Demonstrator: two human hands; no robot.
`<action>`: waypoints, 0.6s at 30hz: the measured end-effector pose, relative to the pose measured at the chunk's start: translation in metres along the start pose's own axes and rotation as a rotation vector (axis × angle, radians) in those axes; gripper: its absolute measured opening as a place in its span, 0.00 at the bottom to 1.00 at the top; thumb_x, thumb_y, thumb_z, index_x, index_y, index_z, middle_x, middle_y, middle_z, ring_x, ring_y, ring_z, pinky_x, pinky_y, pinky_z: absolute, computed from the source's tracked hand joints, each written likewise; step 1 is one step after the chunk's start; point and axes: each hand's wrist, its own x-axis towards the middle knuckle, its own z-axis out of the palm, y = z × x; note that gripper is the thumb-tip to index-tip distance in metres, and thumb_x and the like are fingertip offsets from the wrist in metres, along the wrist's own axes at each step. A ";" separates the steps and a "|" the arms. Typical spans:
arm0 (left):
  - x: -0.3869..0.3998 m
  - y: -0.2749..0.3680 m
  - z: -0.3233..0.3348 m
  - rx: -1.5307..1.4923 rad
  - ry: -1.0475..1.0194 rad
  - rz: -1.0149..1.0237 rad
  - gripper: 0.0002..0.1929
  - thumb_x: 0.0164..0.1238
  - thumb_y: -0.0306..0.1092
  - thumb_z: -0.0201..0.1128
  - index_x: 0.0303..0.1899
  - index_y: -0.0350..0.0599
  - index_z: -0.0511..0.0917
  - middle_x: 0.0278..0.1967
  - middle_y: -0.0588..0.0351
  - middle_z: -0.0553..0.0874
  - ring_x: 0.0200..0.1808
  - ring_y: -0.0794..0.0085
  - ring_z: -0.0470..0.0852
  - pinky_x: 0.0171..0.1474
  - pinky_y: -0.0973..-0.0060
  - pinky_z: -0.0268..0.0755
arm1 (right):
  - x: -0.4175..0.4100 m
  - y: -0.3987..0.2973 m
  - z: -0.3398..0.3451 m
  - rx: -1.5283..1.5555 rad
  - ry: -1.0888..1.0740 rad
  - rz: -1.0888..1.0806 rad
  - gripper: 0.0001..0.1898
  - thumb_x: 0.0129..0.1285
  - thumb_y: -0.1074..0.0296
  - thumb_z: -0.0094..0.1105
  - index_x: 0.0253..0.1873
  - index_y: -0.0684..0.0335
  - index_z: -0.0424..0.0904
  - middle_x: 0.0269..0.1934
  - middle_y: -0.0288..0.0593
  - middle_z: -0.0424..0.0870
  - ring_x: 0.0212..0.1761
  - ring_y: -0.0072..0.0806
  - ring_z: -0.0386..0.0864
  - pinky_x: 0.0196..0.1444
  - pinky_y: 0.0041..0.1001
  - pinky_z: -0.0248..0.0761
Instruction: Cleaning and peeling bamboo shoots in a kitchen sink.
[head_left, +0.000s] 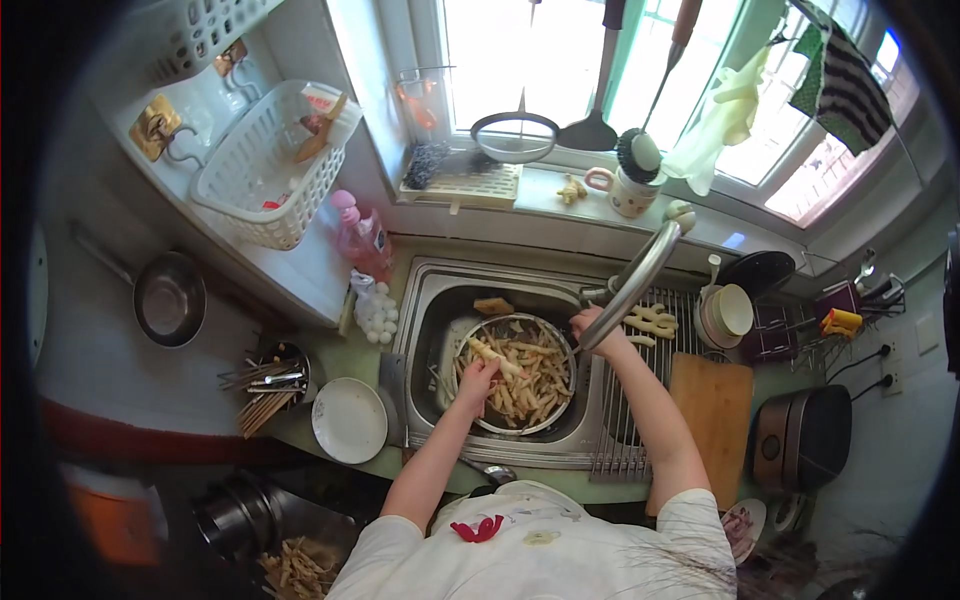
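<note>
My left hand (478, 386) grips a pale, knobbly root (496, 358), apparently ginger, over a round metal basin (576, 373) full of similar long roots (529, 382). The basin sits in a stainless steel sink (420, 337). Beneath the arched metal faucet (637, 277), my right hand (598, 330) is at the sink's right rim, partly hidden by the spout; whether its fingers hold anything cannot be seen. A brown piece (493, 305) lies behind the basin. Several pale root pieces (651, 322) rest on the metal drying rack (622, 450) to the right.
A cleaver (392, 394) lies along the sink's left edge beside a white plate (349, 421) and a utensil holder (281, 382). Right of the rack are a wooden cutting board (705, 427) and stacked bowls (727, 311). A strainer (515, 137) hangs before the window.
</note>
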 end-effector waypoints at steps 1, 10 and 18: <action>-0.003 0.000 -0.005 -0.007 0.014 0.000 0.08 0.65 0.39 0.53 0.38 0.46 0.73 0.30 0.64 0.78 0.31 0.82 0.75 0.32 0.83 0.64 | -0.005 -0.005 -0.005 0.002 -0.008 -0.013 0.13 0.49 0.73 0.52 0.43 0.62 0.76 0.36 0.45 0.78 0.40 0.43 0.75 0.55 0.42 0.63; -0.024 -0.012 -0.003 0.137 -0.365 -0.191 0.15 0.68 0.46 0.42 0.39 0.49 0.73 0.29 0.62 0.78 0.29 0.79 0.76 0.31 0.79 0.68 | -0.050 -0.109 0.005 -0.053 0.231 -0.591 0.21 0.56 0.71 0.46 0.56 0.51 0.68 0.50 0.42 0.75 0.52 0.37 0.72 0.61 0.36 0.57; -0.079 0.010 -0.021 1.626 0.131 0.441 0.16 0.56 0.40 0.56 0.43 0.44 0.74 0.38 0.49 0.78 0.43 0.59 0.74 0.42 0.62 0.67 | -0.072 -0.119 0.051 0.218 -0.065 -0.255 0.23 0.53 0.71 0.53 0.56 0.57 0.66 0.39 0.44 0.76 0.40 0.36 0.76 0.50 0.36 0.64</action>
